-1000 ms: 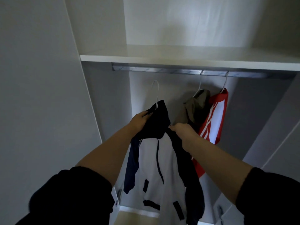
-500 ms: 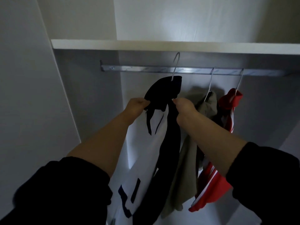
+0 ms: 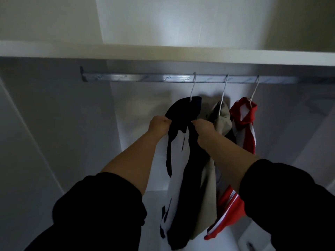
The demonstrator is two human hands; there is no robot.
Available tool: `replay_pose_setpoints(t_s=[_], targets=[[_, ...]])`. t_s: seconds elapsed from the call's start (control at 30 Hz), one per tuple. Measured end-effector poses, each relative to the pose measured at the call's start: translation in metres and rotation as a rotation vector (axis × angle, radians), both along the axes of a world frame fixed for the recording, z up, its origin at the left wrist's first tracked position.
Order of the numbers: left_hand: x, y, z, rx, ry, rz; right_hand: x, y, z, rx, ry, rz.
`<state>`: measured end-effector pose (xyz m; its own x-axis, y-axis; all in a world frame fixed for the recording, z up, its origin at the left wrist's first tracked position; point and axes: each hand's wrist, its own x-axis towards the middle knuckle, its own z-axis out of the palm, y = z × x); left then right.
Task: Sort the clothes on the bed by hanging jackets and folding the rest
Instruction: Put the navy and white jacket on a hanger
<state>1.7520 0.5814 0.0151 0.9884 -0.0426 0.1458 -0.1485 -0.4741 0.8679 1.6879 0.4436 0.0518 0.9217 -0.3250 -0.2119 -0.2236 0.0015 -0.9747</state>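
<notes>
A navy and white jacket [image 3: 183, 160] hangs on a white hanger [image 3: 192, 87] whose hook sits over the metal wardrobe rail [image 3: 145, 78]. My left hand [image 3: 159, 125] grips the jacket's left shoulder, and my right hand [image 3: 204, 126] grips its right shoulder. Both hands are just below the dark collar. To the right, on the same rail, hang a beige jacket [image 3: 222, 116] and a red and white jacket [image 3: 244, 127], each on its own white hanger.
A white shelf [image 3: 181, 55] runs above the rail. Wardrobe side walls stand close at the left [image 3: 45, 133] and at the right [image 3: 308, 133]. The rail's left stretch carries nothing. The bed is out of view.
The navy and white jacket rose with both hands, and its hanger hook now rests on the rail. The view has moved closer and tilted upward.
</notes>
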Motion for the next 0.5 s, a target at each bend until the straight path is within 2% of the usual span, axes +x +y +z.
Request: replay_pose_setpoints(t_s=[0.37, 0.5], targets=[[0.013, -0.008, -0.027, -0.017, 0.113, -0.053, 0.004, -0.021, -0.024, -0.425, 0.022, 0.010], [0.013, -0.008, -0.035, -0.074, 0.114, -0.030, 0.003, -0.012, -0.022, -0.567, 0.044, 0.141]])
